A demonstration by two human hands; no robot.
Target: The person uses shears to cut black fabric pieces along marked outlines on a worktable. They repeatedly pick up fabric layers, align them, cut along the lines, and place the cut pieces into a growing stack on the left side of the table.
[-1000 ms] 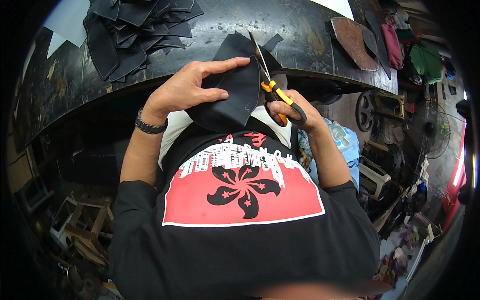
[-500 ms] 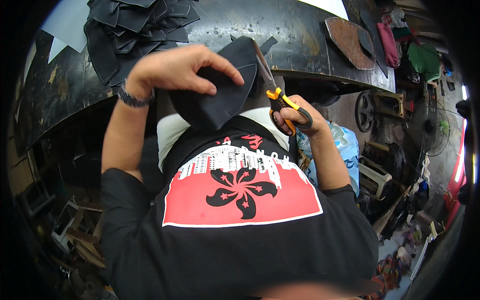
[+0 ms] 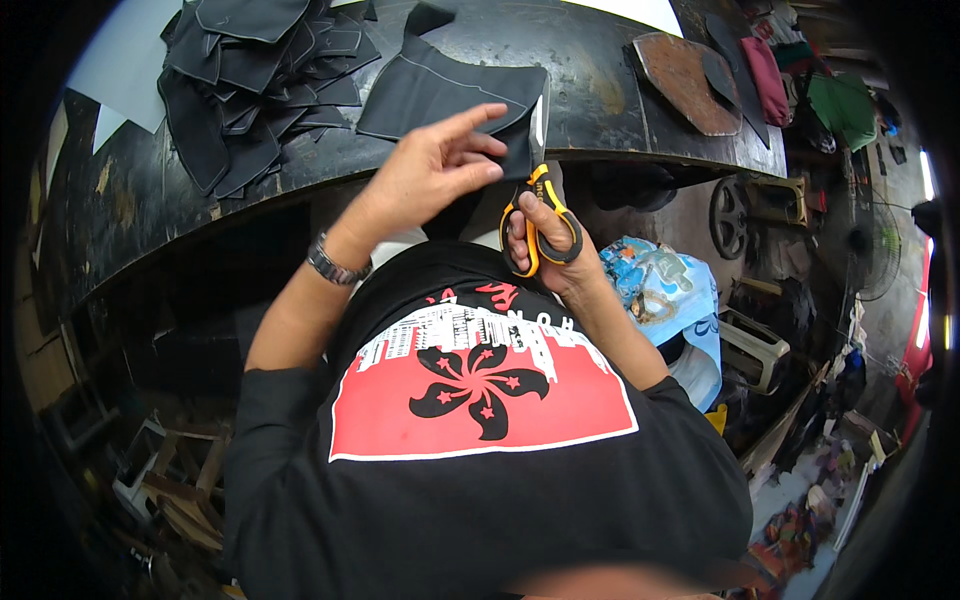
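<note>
A flat black sheet piece point(image 3: 440, 95) with a pale line drawn across it lies on the table, its near right corner hanging past the front edge. My left hand point(image 3: 440, 160) is over that near part, index finger and thumb apart, the other fingers loosely curled. No firm grip on the piece shows. In my right hand point(image 3: 552, 235) are scissors point(image 3: 540, 185) with yellow-orange and black handles. Their blades point away from me along the right edge of the black piece; whether they are parted is hard to see.
A heap of similar black pieces point(image 3: 250, 75) covers the left of the dark worn table point(image 3: 590, 90). A brown plate-like board point(image 3: 685, 85) lies at the right. Beyond the table's end are a pink item point(image 3: 765, 80) and green cloth point(image 3: 842, 108). Blue patterned cloth point(image 3: 665, 290) sits beside me.
The black piece has gone from near my lap onto the table and now lies flatter. My left hand has moved right and loosened; the scissors have shifted slightly left and stand more upright.
</note>
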